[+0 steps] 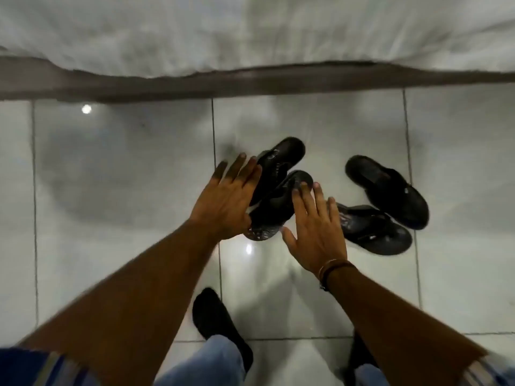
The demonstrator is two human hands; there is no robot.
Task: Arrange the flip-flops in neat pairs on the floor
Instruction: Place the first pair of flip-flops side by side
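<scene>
Several black flip-flops lie scattered on the glossy tiled floor (pixel 125 168). One flip-flop (pixel 281 160) lies strap up at the middle, overlapping a second flip-flop (pixel 274 210) that is turned sole up. My left hand (pixel 225 201) hovers with spread fingers at their left side. My right hand (pixel 315 227) is spread over the right edge of the sole-up one, fingertips near its toe. Neither hand holds anything. Two more flip-flops lie strap up to the right: one (pixel 373 232) near my right hand and another (pixel 387 190) farther right, angled apart.
A white bed sheet (pixel 250 32) hangs along the far side, with a dark strip (pixel 278 82) under it at floor level. My feet in dark socks (pixel 214 316) stand on the tiles near the bottom. Bare tiles extend to the left and right.
</scene>
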